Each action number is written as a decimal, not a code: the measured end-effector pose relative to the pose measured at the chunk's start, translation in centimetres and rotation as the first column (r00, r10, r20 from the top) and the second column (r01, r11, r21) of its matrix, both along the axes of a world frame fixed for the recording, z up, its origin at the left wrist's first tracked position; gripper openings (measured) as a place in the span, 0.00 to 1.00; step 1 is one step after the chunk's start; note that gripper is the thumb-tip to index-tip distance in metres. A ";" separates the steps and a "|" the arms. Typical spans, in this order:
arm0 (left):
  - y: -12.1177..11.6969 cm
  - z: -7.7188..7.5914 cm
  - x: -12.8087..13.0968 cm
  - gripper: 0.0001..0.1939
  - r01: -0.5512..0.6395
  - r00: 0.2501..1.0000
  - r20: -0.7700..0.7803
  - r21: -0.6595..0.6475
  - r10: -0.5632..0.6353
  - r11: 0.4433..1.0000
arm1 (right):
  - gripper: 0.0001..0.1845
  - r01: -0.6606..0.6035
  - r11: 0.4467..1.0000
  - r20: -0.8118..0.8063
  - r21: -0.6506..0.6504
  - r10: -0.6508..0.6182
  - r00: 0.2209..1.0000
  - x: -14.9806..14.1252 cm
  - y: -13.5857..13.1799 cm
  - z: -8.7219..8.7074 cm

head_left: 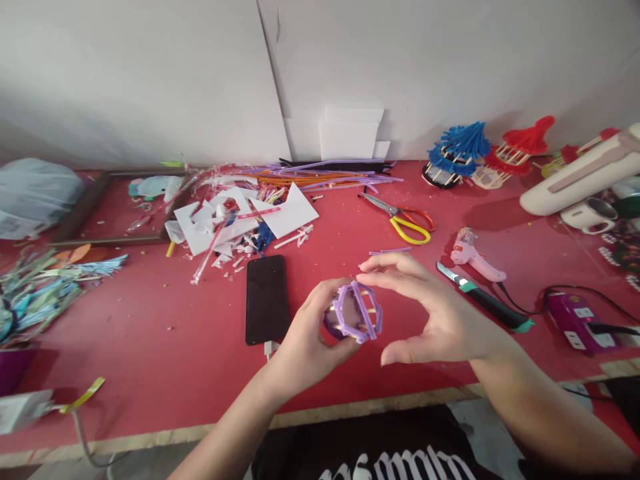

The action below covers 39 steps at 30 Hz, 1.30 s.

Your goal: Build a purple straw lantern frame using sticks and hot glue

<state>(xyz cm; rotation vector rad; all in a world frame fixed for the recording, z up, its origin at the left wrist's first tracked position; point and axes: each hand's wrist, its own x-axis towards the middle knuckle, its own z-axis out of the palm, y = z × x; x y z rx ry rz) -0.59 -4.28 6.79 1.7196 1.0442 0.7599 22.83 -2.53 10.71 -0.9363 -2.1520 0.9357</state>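
My left hand (320, 327) is closed around a small purple pipe-cleaner frame (356, 310), holding it above the red table's front half. The frame is a ring of purple fuzzy strips with pale little posts and a light round base inside. To its right, my right hand (430, 310) has its thumb and fingers spread apart. The right fingertips are close to the frame's upper edge; whether they touch it I cannot tell. A short purple strip (390, 251) lies on the table just beyond that hand.
A phone (267, 300) with a cable lies left. Yellow-and-red-handled scissors (400, 219), a pink glue gun (475, 257) and a utility knife (487, 300) lie right. Paper scraps (225, 220) and pipe cleaners (320, 177) are behind. Blue (457, 153) and red (520, 153) models stand at the back.
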 end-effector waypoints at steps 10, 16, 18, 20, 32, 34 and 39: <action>-0.3 0.3 0.0 0.34 0.019 1.000 -0.026 0.074 -0.017 0.997 | 0.36 -0.022 1.000 0.006 0.011 0.021 1.000 -0.6 0.0 0.1; -0.3 0.6 0.0 0.31 0.027 0.999 -0.023 0.044 -0.026 0.999 | 0.36 -0.027 1.000 -0.022 0.003 0.027 0.999 -0.5 -0.1 0.0; -0.3 0.6 0.1 0.31 0.030 0.999 -0.020 0.027 -0.029 0.999 | 0.38 -0.023 1.000 -0.038 0.001 0.023 0.999 -0.3 -0.2 0.1; -0.3 0.6 0.1 0.30 0.037 0.999 -0.014 0.023 -0.037 0.999 | 0.37 -0.019 1.000 -0.054 0.000 0.019 0.998 -0.2 -0.3 0.1; -0.1 0.7 0.2 0.30 0.056 0.998 0.008 0.058 -0.056 0.997 | 0.19 0.058 0.979 -0.012 0.197 -0.057 0.998 -0.7 -0.5 0.0; -0.1 0.7 0.2 0.30 0.055 0.998 0.008 0.053 -0.055 0.997 | 0.19 0.058 0.979 -0.014 0.196 -0.057 0.998 -0.7 -0.5 -0.1; -0.1 0.7 0.2 0.30 0.058 0.998 0.014 0.033 -0.059 0.998 | 0.20 0.060 0.980 -0.027 0.192 -0.055 0.998 -0.7 -0.4 -0.3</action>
